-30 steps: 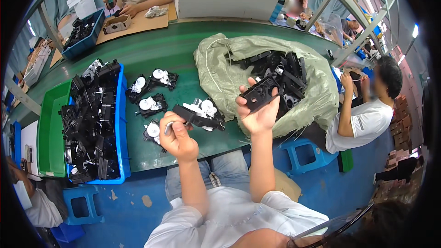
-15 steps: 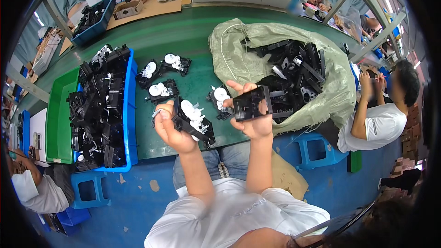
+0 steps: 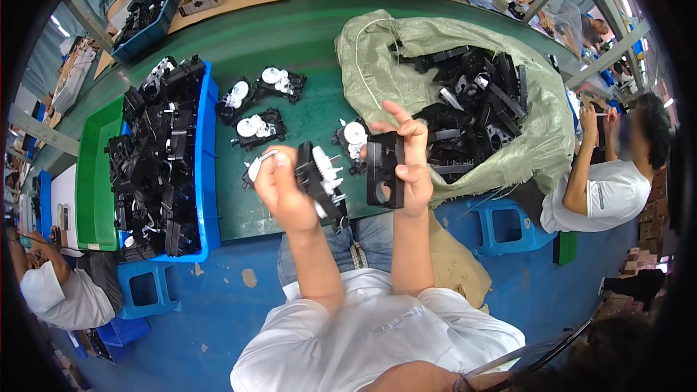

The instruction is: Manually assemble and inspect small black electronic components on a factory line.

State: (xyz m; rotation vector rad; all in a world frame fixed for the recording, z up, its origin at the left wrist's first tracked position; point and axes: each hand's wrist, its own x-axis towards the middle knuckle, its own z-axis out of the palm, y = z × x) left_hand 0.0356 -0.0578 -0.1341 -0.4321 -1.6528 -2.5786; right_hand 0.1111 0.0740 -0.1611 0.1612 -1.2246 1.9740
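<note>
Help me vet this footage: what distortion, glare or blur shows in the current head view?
Head view: the table bows at its far edge and the corners go black; same head view: pale sheen on the table's near part, hands fairly sharp.

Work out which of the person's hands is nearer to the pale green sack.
Right. The right hand, holding a black frame, is beside the near-left edge of the sack; the left hand, holding a gear unit, is farther left, away from it.
</note>
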